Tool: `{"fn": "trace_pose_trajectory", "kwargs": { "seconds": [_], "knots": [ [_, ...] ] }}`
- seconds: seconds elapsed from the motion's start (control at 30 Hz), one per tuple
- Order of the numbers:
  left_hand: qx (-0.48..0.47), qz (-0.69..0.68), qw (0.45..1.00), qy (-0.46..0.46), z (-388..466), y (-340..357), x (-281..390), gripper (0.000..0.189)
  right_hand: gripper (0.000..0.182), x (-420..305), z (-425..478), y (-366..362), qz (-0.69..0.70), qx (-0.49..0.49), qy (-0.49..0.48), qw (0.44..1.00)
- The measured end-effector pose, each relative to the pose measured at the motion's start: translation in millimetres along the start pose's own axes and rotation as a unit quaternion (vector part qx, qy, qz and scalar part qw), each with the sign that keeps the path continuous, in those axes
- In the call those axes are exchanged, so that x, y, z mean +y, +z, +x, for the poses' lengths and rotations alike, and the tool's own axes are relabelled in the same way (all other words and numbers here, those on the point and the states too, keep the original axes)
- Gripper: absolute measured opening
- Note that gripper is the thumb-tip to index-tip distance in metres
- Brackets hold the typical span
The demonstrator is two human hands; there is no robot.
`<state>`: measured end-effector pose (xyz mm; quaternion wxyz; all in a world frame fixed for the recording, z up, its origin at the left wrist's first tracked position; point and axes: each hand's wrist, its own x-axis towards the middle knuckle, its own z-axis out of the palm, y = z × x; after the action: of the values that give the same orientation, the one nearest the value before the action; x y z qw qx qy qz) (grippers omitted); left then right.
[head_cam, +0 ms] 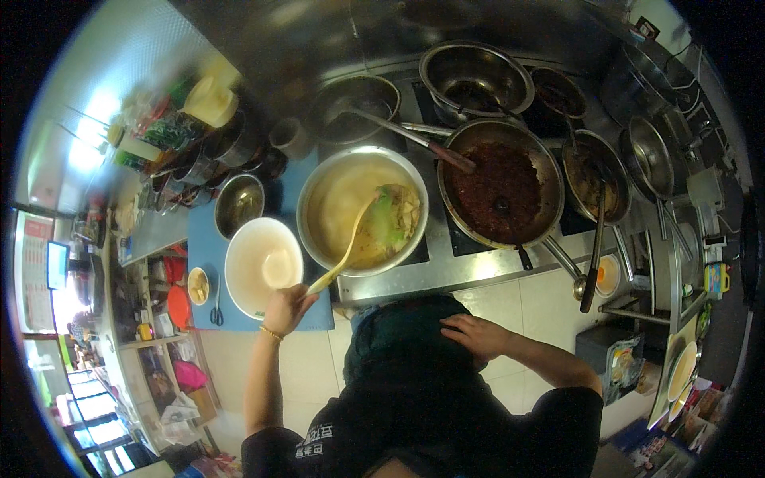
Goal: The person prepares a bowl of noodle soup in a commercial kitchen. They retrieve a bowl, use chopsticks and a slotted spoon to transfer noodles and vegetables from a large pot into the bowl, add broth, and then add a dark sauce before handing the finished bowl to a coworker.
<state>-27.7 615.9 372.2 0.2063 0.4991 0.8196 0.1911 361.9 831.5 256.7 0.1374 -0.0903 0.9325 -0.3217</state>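
My left hand [288,309] grips the pale yellow handle of a long spoon or ladle [345,257]. Its far end reaches into a wide metal pot [303,239] of cloudy yellowish broth [334,203]. Green and brown pieces [391,221] gather on the pot's right side; I cannot tell whether some of the green is the utensil's head. Just left of this pot, a large white bowl [244,263] holds a pale liquid or residue. My right hand [475,334] rests on the dark apron [406,340] at my waist, fingers loosely spread and holding nothing.
Right of the pot, a frying pan [502,197] holds dark red paste and utensils. More pans [597,173] and a deep metal bowl [475,89] crowd the stove, some handles jutting forward. Scissors [217,310] and a small bowl [198,285] lie on the blue mat [317,310].
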Motion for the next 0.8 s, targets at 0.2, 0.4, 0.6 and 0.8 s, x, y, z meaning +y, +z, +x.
{"fn": "trace_pose_trajectory", "kwargs": {
  "seconds": [0.2, 0.4, 0.6, 0.8],
  "knots": [
    [-0.05, -0.134, 0.986, -0.09, -3, 16, -16, 0.028, 0.114, 0, -1, 1, -0.005, -0.026, 0.024, 0.999],
    [-0.052, -0.092, 0.994, -0.029, -7, 17, -26, 0.03, 0.112, 0, -2, 0, -0.013, -0.039, 0.033, 0.999],
    [-0.027, -0.108, 0.993, -0.05, -10, 11, -30, 0.035, 0.112, -1, -1, -3, 0.001, -0.05, 0.045, 0.998],
    [-0.067, -0.16, 0.981, -0.087, -20, 7, -33, 0.034, 0.112, -7, -2, -4, -0.014, -0.056, 0.066, 0.996]
  ]
}}
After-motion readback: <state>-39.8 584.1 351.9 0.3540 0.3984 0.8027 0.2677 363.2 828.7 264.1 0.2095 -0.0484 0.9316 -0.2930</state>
